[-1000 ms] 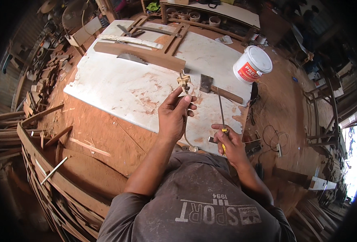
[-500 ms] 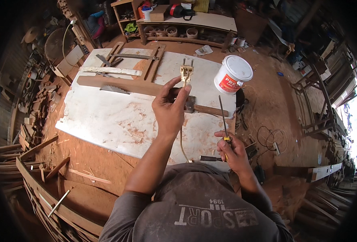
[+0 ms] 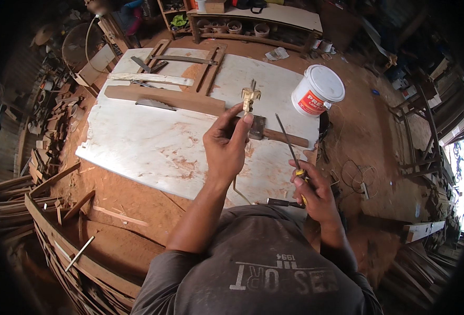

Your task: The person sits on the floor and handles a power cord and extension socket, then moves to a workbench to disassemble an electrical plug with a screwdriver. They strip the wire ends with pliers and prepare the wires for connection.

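Observation:
My left hand point(image 3: 226, 143) pinches a cream two-pin electrical plug point(image 3: 250, 98) between thumb and fingers, pins upward, its inner parts exposed. A pale cord point(image 3: 235, 185) shows below that hand and runs toward my shirt. In my right hand point(image 3: 314, 191) is a screwdriver point(image 3: 288, 139) with a yellow and dark handle; its long thin shaft points up and left, apart from the plug. A hammer point(image 3: 281, 137) with a wooden handle lies on the white board behind the hands. Beside my right hand lies a dark-handled tool point(image 3: 278, 202), partly hidden.
The white board point(image 3: 132, 134) carries a wooden plank point(image 3: 163, 100), a saw blade point(image 3: 156, 105), a wooden frame point(image 3: 206, 73) and a white lidded bucket point(image 3: 318, 90). Timber offcuts point(image 3: 45, 142) pile up at the left. A workbench point(image 3: 274, 18) stands at the back. A coiled cable point(image 3: 359, 176) lies right.
The plug has turned in my left hand, so its pins now nearly line up. The screwdriver's tip has tilted farther left, nearer the plug. My view has shifted slightly.

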The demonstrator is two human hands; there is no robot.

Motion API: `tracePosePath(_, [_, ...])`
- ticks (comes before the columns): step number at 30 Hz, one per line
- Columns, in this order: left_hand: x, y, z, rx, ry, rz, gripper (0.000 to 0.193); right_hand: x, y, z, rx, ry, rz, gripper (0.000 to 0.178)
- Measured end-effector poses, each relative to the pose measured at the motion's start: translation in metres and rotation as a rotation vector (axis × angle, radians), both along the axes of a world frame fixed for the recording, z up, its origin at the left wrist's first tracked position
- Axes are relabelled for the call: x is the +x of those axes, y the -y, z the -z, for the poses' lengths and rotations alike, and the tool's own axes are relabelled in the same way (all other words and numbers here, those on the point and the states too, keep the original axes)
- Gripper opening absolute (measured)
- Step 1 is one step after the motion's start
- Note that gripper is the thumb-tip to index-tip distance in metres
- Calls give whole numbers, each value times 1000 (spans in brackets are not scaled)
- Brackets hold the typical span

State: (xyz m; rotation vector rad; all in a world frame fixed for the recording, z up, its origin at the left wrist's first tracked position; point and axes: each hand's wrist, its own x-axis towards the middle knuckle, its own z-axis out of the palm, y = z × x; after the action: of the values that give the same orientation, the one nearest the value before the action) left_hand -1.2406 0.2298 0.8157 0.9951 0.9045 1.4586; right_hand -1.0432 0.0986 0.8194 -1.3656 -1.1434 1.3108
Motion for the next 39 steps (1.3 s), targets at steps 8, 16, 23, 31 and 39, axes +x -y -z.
tracePosePath(8, [-26,7,2,-124,275,213,28,-11,4,-32,89,48,-73,36])
tracePosePath(16, [-39,22,-1,-190,313,281,28,-15,6,-51,110,82,-151,34])
tracePosePath(23, [-41,25,2,-183,330,295,28,-19,5,-59,80,104,-167,34])
tracePosePath(31, [-41,31,-1,-181,184,230,42,-19,4,-61,66,130,-190,34])
tracePosePath(39, [-51,30,4,-10,-46,264,33,-7,1,-72,-110,34,-226,33])
